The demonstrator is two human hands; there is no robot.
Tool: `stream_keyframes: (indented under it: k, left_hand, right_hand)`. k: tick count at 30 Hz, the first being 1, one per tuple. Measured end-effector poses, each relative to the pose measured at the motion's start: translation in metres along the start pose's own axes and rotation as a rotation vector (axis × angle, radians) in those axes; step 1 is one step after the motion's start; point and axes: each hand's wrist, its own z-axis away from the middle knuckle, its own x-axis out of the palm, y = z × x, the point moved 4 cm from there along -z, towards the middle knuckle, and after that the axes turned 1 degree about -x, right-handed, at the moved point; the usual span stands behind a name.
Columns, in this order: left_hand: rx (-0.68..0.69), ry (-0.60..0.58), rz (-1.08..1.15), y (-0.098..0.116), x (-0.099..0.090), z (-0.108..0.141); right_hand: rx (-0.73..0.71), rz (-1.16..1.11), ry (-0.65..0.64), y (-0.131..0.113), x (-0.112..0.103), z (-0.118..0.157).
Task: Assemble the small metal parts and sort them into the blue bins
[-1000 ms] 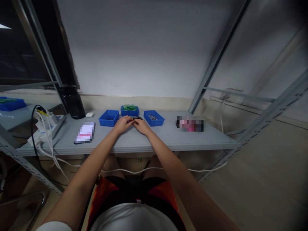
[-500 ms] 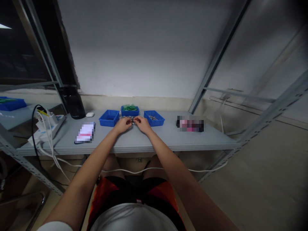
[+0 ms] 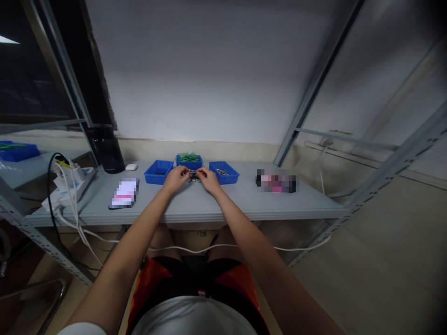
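My left hand is closed at the fingertips, at the left side of a small pile of shiny metal pieces on the table. Across from it, my right hand pinches at the pile's right side. Whatever the fingers of either hand hold is too small to name. Behind the pile stands a blue bin with green pieces. A second blue bin, with dark contents, is beside my left hand. Close to my right hand, a third blue bin contains small metal pieces.
On the left of the grey table are a phone, a white case, a black bottle and a power strip with cables. A blurred pink and black object lies right. Metal shelf posts flank the table.
My hands have drawn slightly apart, the left one shifting a little left. More of the metal pile shows between them. The bins stay in place.
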Motion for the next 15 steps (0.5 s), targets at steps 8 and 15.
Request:
stream_keyframes:
  k: [8,15]
  left_hand:
    - [-0.304,0.341,-0.333,-0.012,-0.038,0.005]
    - [-0.532,0.475,-0.464,-0.039,-0.055,0.018]
  right_hand:
    - [0.110,0.328,-0.107,0.025,0.005,0.004]
    - [0.051,0.508,-0.215,0.019,0.011,0.009]
